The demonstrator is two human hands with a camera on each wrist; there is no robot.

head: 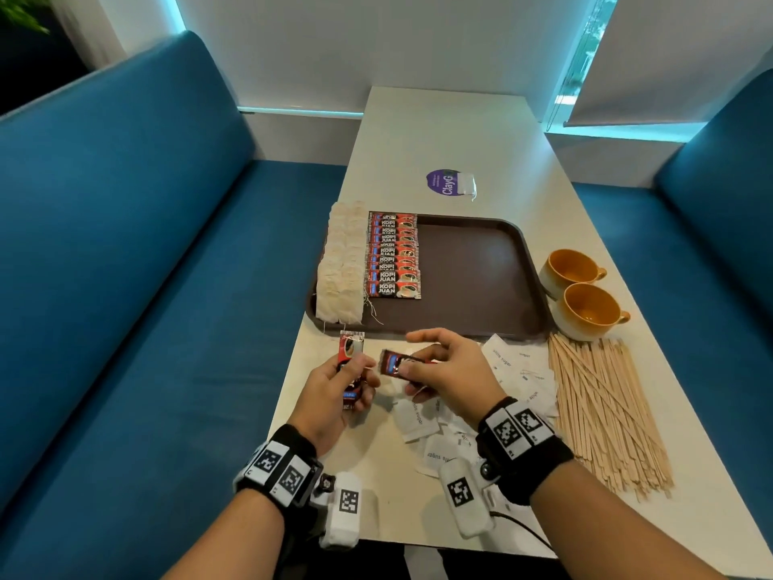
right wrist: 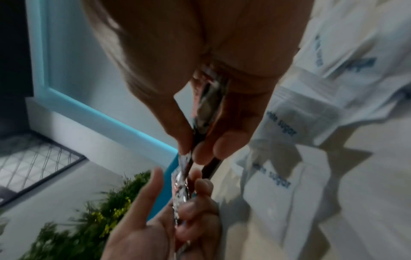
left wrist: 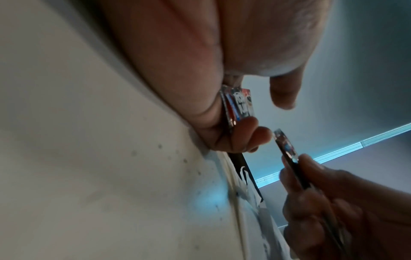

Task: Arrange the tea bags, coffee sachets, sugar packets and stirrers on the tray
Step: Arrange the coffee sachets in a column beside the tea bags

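The left hand (head: 334, 391) holds a small stack of coffee sachets (head: 350, 362) upright, fingers curled round it. The right hand (head: 449, 370) pinches one more coffee sachet (head: 395, 362) just beside the stack, above the near edge of the table (head: 439, 131). On the brown tray (head: 477, 270), tea bags (head: 341, 270) line the left edge with a row of coffee sachets (head: 393, 257) next to them. Sugar packets (head: 518, 370) lie near the right hand, and stirrers (head: 602, 408) lie by the right edge.
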